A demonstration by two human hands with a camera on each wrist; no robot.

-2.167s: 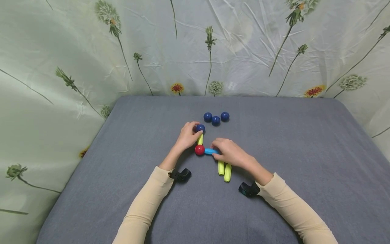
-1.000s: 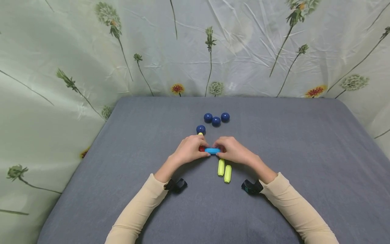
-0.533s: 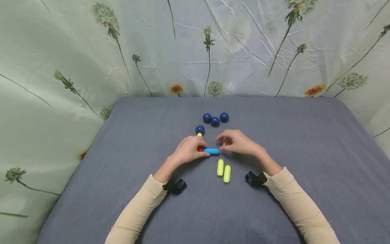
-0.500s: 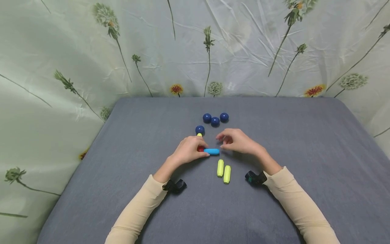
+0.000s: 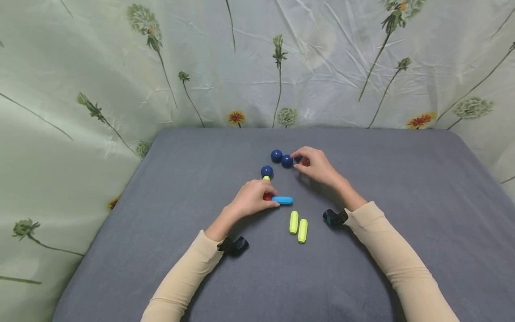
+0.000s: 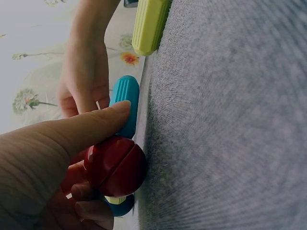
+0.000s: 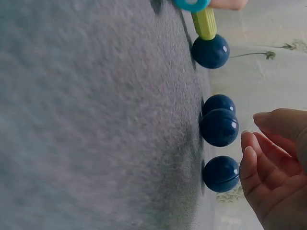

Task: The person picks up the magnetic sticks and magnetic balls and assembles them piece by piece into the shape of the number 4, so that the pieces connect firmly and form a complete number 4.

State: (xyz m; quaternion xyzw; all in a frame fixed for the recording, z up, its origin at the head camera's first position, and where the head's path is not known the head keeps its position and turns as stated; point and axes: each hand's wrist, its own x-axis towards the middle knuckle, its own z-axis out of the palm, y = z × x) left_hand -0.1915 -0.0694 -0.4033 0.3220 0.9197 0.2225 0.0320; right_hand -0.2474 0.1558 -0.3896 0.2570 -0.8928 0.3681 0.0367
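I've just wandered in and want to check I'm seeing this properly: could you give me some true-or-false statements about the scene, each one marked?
1. The left hand grips the red ball. True.
2. Two loose yellow sticks have no ball at either end. True.
3. The right hand holds one of those sticks. False: it holds nothing and is close to some blue balls.
4. Four blue balls are in view. True.
5. The blue stick has a ball on its outer end. False: that end is bare.
6. The cloth underneath is bright red. False: it is grey.
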